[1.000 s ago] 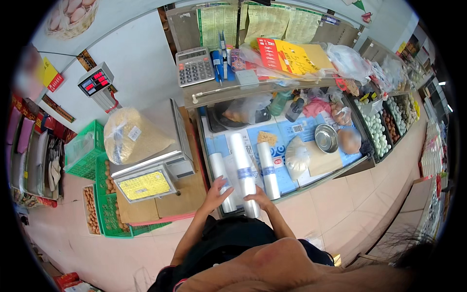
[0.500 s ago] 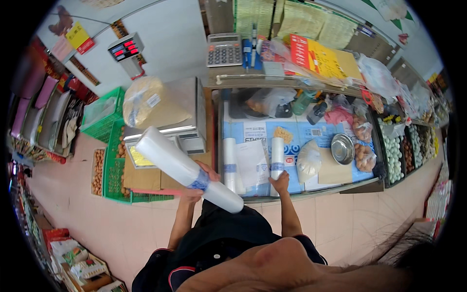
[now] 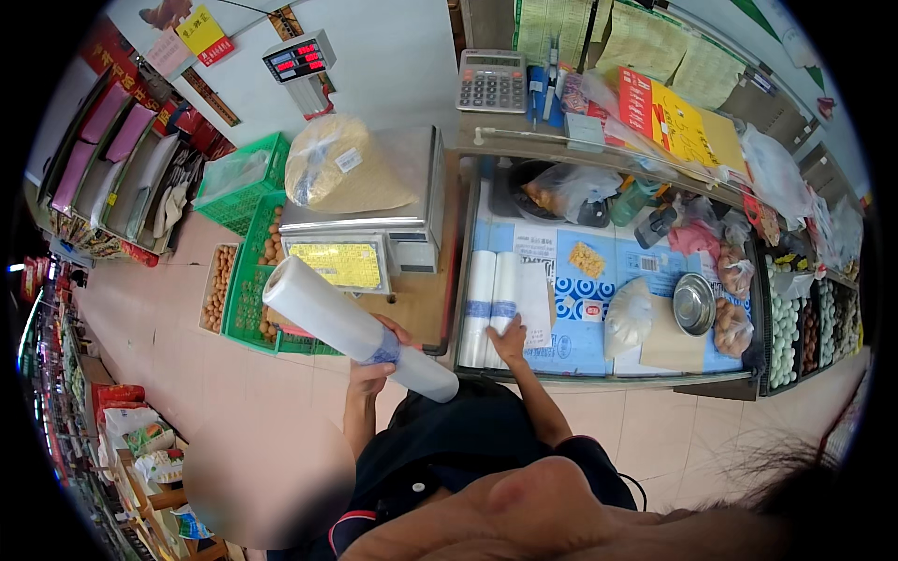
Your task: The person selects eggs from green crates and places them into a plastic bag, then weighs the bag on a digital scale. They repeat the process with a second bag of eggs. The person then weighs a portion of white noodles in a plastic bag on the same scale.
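Note:
My left hand (image 3: 371, 366) grips a large roll of clear plastic bags (image 3: 313, 304) by its blue band. The roll is tilted, its lower end near my waist and its upper end by the scale. My right hand (image 3: 509, 340) has its fingers round the lower part of a thinner plastic bag roll (image 3: 503, 278), also banded in blue. That thinner roll lies on the blue counter top (image 3: 571, 348), right alongside a second thin roll (image 3: 479, 290). A white paper sheet (image 3: 535, 299) lies just right of the roll under my right hand.
A scale (image 3: 407, 178) at left bears a bag of pale grain (image 3: 337, 168). Green crates (image 3: 245, 323) with eggs stand beside it. On the counter are a bag of white powder (image 3: 629, 320) and a metal bowl (image 3: 694, 305). A calculator (image 3: 491, 79) sits on the shelf behind.
My right hand has brought the thinner roll leftward, across the paper, against the other thin roll. The large roll stays in my left hand. The whole view has shifted.

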Available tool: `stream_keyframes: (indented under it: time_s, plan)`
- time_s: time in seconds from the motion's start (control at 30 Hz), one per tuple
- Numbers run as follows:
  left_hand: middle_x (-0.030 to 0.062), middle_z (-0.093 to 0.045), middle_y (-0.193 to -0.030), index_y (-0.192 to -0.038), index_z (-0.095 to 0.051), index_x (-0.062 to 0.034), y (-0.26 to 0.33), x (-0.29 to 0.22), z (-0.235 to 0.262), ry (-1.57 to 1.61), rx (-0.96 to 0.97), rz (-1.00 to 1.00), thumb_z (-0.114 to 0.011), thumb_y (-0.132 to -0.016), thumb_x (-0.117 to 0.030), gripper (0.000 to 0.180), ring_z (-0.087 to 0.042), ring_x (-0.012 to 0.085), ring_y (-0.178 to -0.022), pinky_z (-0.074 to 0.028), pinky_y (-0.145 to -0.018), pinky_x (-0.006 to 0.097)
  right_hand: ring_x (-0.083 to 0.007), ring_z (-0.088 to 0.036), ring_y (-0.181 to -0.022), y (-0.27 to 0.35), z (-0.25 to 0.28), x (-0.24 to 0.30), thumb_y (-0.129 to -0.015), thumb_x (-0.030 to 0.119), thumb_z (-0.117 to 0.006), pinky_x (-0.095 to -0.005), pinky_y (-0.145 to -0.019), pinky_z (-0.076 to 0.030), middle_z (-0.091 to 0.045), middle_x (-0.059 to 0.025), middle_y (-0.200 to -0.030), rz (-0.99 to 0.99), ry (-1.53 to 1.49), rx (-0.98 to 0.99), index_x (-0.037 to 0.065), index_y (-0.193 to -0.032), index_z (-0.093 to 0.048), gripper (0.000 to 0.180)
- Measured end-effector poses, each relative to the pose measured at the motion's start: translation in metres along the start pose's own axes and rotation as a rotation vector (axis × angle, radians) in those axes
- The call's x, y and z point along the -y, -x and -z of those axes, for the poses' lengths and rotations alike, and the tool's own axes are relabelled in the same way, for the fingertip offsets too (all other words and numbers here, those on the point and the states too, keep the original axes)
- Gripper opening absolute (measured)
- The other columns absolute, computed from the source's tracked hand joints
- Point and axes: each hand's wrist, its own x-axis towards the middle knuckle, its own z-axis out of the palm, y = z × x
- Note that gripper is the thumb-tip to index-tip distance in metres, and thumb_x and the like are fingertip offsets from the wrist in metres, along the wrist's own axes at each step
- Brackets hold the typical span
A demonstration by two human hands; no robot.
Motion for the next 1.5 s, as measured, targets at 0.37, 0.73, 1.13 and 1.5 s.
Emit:
stream_keyframes:
  time_s: [0.37,0.73,1.13,1.5]
  plan:
    - [0.0071,-0.061,-0.094,-0.109,-0.054,-0.0003,-0.034,0.044,-0.016,-0.160,-0.182,0.208,-0.073,-0.073,-0.012,0.042,-0.061,0.0188,-0.089,-0.048,-0.080,0.033,-0.0337,-0.054,-0.097,-0.015,0.062,0.036,-0.087,0.030,-0.061,-0.0414,-0.083,-0.046,-0.053,-0.0209,-0.107,0.438,-0.040,0.133,-0.004,-0.133,-0.036,0.063]
    - [0.0119,-0.063,-0.099,-0.121,-0.049,0.0044,-0.088,0.080,-0.057,-0.419,-0.266,0.100,-0.046,-0.095,-0.035,0.047,-0.059,0.0174,-0.087,-0.046,-0.078,0.030,-0.0228,-0.054,-0.103,0.067,0.181,0.201,-0.061,0.013,-0.080,-0.0349,-0.087,-0.044,-0.053,-0.0132,-0.115,0.359,-0.505,0.517,0.001,-0.132,-0.033,0.085]
    - [0.0126,-0.064,-0.091,-0.114,-0.054,-0.0004,-0.091,0.060,-0.072,-0.653,-0.178,-0.235,-0.038,-0.098,-0.036,0.043,-0.061,0.0213,-0.083,-0.046,-0.074,0.033,-0.0250,-0.057,-0.104,0.070,0.188,0.164,-0.067,0.009,-0.069,-0.0375,-0.090,-0.046,-0.056,-0.0137,-0.114,-0.098,-1.200,1.047,0.000,-0.129,-0.039,0.070]
    - [0.0085,-0.057,-0.058,-0.094,-0.059,-0.0094,-0.096,-0.042,-0.058,-1.440,-0.165,-0.819,-0.056,-0.082,-0.012,0.012,-0.059,0.0279,-0.054,-0.045,-0.049,0.038,-0.0289,-0.065,-0.081,-0.034,0.182,0.146,-0.077,0.015,-0.067,-0.0403,-0.073,-0.056,-0.063,-0.0181,-0.095,-0.201,-1.567,0.646,-0.005,-0.115,-0.050,0.046]
